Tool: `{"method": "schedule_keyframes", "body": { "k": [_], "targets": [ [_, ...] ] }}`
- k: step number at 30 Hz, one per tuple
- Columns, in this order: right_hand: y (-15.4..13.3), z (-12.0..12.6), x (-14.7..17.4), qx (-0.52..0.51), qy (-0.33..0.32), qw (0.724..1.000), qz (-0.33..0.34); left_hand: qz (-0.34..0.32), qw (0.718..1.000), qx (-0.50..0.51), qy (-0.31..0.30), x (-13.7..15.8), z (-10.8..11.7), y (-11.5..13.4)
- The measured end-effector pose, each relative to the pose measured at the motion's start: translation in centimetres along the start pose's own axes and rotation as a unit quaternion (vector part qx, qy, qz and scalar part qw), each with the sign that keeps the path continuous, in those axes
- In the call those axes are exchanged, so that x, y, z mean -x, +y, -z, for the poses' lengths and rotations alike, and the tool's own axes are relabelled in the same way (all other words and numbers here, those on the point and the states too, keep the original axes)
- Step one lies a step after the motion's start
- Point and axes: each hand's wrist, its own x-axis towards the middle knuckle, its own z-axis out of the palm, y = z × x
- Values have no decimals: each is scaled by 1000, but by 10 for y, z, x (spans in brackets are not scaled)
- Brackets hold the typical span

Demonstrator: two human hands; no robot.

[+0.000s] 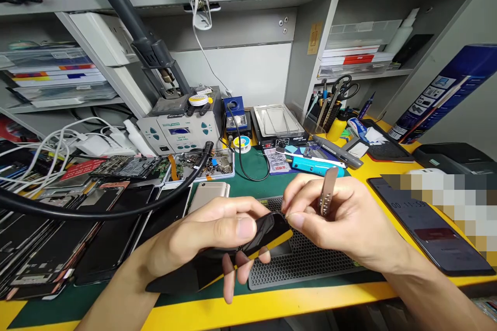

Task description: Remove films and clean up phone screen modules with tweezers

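Note:
My left hand (217, 227) is wrapped round a black smartphone (267, 230), thumb on top and fingertips showing beneath. The phone is tilted, and its glossy face reflects the fingers and the yellow table edge. At its far right corner, my right hand (334, 212) is closed, thumb and forefinger pinched right by the phone's edge. Out of that hand sticks a flat brownish strip (328, 191) with small dots or holes, perhaps the back end of tweezers. Whatever lies between the pinching fingertips is hidden. Below the hands lies a grey perforated mat (310, 264).
Several phone screens and frames (46, 248) are laid out at left, crossed by a thick black hose (116, 212). A gold phone (209, 195) is behind my left hand. A soldering station (182, 129) stands at the back, and a phone with a timer (427, 227) lies at right.

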Motion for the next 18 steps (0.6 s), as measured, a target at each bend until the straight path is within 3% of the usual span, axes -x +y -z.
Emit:
{"method": "schedule_keyframes", "body": {
  "k": [9, 15, 18],
  "targets": [
    [3, 3, -1, 36, -4, 999, -9, 34, 995, 91, -3, -1, 0, -2],
    [4, 3, -3, 8, -22, 999, -49, 106, 983, 150, 23, -5, -1, -7],
    [2, 2, -6, -21, -33, 997, -70, 143, 981, 130, 14, -7, 1, -5]
  ]
}}
